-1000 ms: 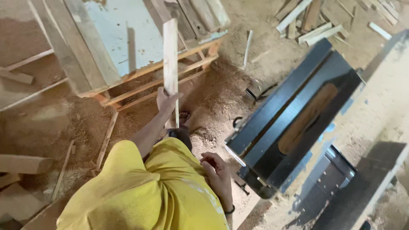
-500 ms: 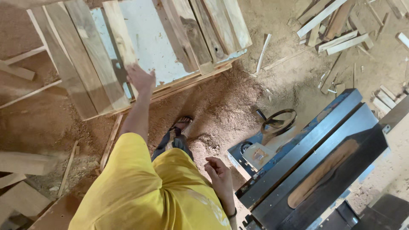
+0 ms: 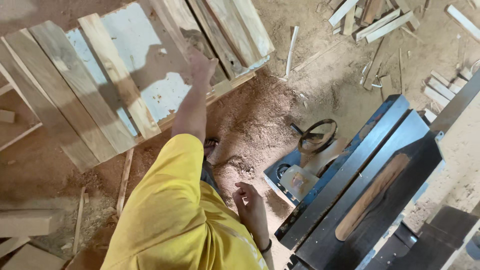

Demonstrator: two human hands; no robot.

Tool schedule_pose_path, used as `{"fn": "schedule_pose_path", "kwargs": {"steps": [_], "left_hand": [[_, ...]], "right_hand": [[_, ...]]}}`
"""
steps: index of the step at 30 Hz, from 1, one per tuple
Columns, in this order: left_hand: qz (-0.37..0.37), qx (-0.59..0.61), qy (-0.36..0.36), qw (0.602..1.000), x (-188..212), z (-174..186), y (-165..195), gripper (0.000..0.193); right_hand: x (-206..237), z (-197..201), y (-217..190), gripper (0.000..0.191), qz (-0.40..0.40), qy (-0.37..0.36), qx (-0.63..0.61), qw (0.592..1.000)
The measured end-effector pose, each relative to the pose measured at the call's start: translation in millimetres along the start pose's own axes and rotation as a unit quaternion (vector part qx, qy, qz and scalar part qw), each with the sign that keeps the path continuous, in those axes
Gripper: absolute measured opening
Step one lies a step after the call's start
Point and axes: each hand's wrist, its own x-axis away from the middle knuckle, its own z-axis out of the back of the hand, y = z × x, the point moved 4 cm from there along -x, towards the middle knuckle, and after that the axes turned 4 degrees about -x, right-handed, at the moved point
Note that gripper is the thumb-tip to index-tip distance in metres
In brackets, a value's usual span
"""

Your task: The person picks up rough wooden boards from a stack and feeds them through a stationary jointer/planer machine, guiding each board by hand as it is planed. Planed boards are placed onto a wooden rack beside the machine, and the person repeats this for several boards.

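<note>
R hand point(image 3: 251, 206) hangs low at 6 o'clock beside the yellow shirt point(image 3: 175, 215), fingers loosely curled, holding nothing, just beside the near corner of the dark-topped saw table point(image 3: 370, 180). Risk: that hand or the hip could knock the table edge or the metal bracket point(image 3: 298, 180) w/ a careless turn. Foot in a sandal point(image 3: 210, 146) stands in deep loose sawdust point(image 3: 260, 120), so a slip looks possible while the body leans fwd. L arm is stretched out toward 12 o'clock; L hand point(image 3: 201, 64) lies on the stack of planks point(image 3: 105, 90), fingers spread fairly wide over a board's edge, not clearly gripping any — can't tell if it's closed on one. Rough sawn edges there mean splinters for bare skin, and the planks lie loose and slanted over a pale sheet point(image 3: 145, 65), so one could slide off. Farther off at 1–2 o'clock, scattered offcuts point(image 3: 380, 22) and a black hoop-shaped part point(image 3: 317, 135) on the floor are trip hazards.
</note>
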Motion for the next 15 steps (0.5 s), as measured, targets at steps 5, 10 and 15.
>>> {"fn": "schedule_pose_path", "kwargs": {"steps": [5, 10, 15], "left_hand": [[-0.014, 0.144, -0.026, 0.989, 13, 27, -43, 0.071], [-0.249, 0.485, -0.380, 0.747, 140, 86, -92, 0.056], [-0.206, 0.550, -0.630, 0.508, 289, 99, -97, 0.072]], "right_hand": [[19, 4, 11, 0.031, 0.040, 0.004, 0.030, 0.999], [39, 9, 36, 0.032, 0.039, -0.007, -0.033, 0.999], [51, 39, 39, 0.035, 0.067, 0.081, -0.113, 0.988]]}}
